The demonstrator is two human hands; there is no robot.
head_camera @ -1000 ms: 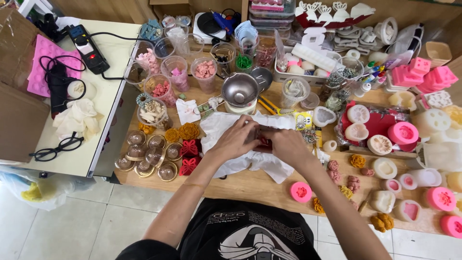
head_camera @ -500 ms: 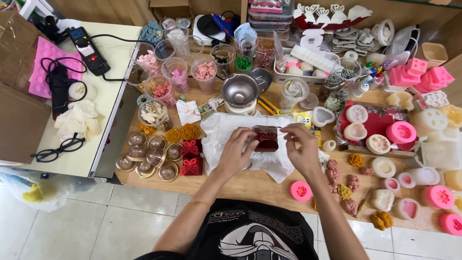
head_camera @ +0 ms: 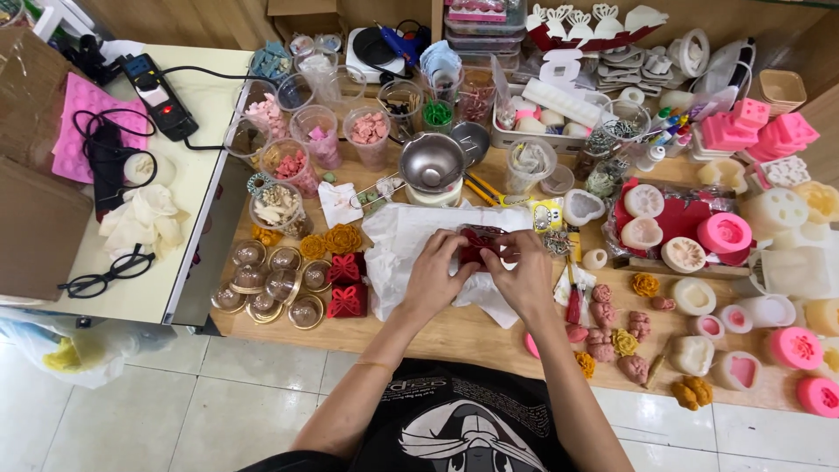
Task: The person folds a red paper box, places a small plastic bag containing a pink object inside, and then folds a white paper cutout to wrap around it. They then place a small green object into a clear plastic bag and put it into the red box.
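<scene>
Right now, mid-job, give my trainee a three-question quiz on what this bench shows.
1. True or false: both hands, the left hand and the right hand, touch the dark red piece.
2. What lies under the hands? A) a white paper sheet B) a green towel C) a metal tray
3. Fill in: the black eyeglasses lie on the pale side table, to the person's ____.

Key: 1 true; 2 A; 3 left.
</scene>
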